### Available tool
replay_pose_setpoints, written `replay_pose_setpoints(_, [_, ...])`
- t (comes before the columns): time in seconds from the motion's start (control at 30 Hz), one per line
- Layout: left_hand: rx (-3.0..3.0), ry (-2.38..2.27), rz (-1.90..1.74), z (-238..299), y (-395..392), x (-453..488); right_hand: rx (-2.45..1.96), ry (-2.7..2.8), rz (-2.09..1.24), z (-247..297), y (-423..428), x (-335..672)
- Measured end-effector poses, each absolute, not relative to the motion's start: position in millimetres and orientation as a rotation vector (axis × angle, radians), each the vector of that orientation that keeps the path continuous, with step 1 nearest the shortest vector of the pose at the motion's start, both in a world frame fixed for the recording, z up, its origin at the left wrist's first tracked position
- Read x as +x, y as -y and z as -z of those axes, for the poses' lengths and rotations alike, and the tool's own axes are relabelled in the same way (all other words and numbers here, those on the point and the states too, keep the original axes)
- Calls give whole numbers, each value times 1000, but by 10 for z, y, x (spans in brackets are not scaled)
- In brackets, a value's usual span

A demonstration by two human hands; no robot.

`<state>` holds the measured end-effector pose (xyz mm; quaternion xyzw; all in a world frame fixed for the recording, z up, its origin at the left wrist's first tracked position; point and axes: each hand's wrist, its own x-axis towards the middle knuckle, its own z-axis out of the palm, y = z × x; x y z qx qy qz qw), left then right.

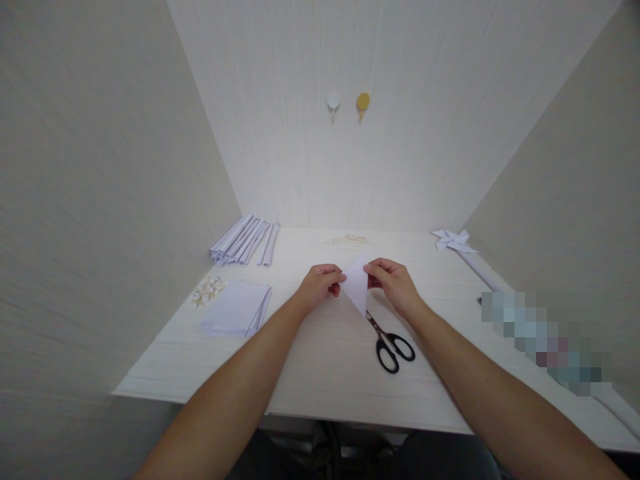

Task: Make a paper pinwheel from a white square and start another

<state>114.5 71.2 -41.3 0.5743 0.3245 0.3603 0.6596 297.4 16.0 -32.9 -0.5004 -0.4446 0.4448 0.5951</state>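
Observation:
Between my two hands is a small white sheet of paper (356, 285), folded into a triangle with one corner pointing down. My left hand (324, 280) pinches its left corner between thumb and fingers. At the upper right edge, my right hand (393, 280) grips the same paper, thumb on top. Just below the paper lies a pair of scissors (383, 333) with black handles, its blades partly hidden behind the paper. Both hands are held over the middle of the white table (320, 367).
Rolled paper tubes (245, 240) lie at the back left. In front are a stack of white paper sheets (237, 307) and small pale pins or pegs (207, 291). A paper pinwheel (453, 241) on a tube sits back right, near a pixelated item (545, 340). Two hooks (363, 102) hang on the wall.

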Motion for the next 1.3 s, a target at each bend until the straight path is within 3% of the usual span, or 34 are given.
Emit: replay_pose_setpoints(1.3, [1357, -696, -758, 369, -676, 1128, -1147, 987, -970, 314, -154, 2988])
